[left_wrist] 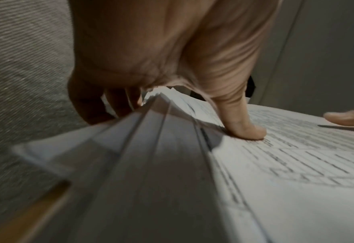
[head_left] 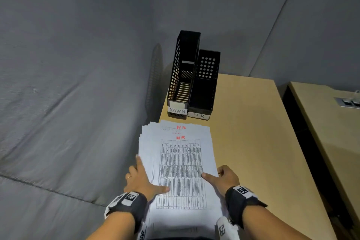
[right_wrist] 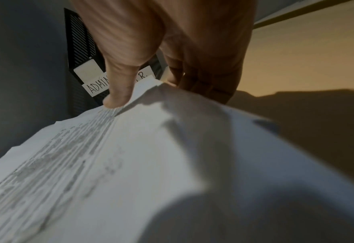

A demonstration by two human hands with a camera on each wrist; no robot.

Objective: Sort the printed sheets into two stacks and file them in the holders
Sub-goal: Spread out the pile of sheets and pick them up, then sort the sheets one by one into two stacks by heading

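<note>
The stack of printed sheets (head_left: 181,161) was held over the table (head_left: 253,122) edge, gripped by the left hand (head_left: 140,179) and right hand (head_left: 226,177), near the holders (head_left: 192,80)

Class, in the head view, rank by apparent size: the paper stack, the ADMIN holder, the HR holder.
1. paper stack, though nearest the camera.
2. ADMIN holder.
3. HR holder, shorter than its neighbour.

Both hands (head_left: 140,179) (head_left: 227,178) fwd, thumbs on top, fingers curled under.
</note>
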